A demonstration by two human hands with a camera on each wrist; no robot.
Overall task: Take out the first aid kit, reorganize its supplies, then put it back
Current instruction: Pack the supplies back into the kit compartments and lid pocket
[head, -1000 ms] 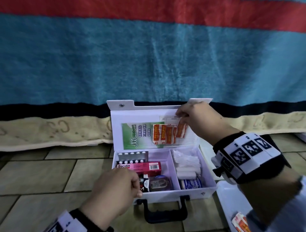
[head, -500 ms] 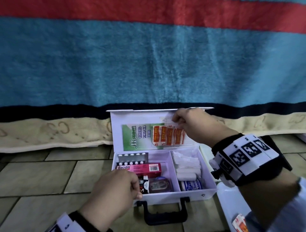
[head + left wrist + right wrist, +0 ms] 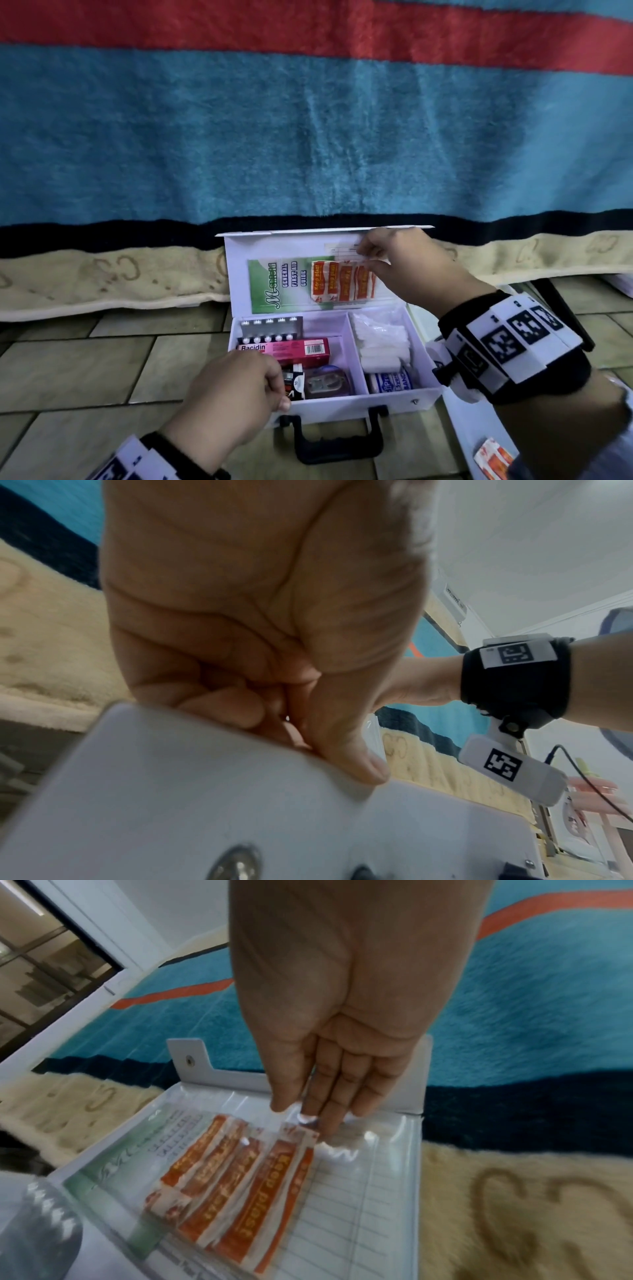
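The white first aid kit (image 3: 394,399) stands with its lid up on the tiled floor. My left hand (image 3: 282,394) grips its front wall at the left, thumb outside (image 3: 352,767) and fingers curled over the rim. The lid (image 3: 274,245) has a clear pocket holding a green guide leaflet (image 3: 270,287) and several orange plaster strips (image 3: 329,281). My right hand (image 3: 368,257) is at the pocket's top edge. Its thumb and fingertips (image 3: 325,1123) pinch the clear film just above the rightmost plaster strip (image 3: 274,1177).
Inside the kit lie a blister pack (image 3: 270,329), a pink Bacidin box (image 3: 301,349), white gauze rolls (image 3: 380,342) and a bandage (image 3: 394,380). A black handle (image 3: 335,445) juts toward me. A white tray (image 3: 469,428) with loose plasters (image 3: 493,459) lies at right. A striped blanket hangs behind.
The last plaster strip, tilted a second ago, now sits straight in the pocket with the others. My right hand has risen to the pocket's top edge. The left hand keeps its grip.
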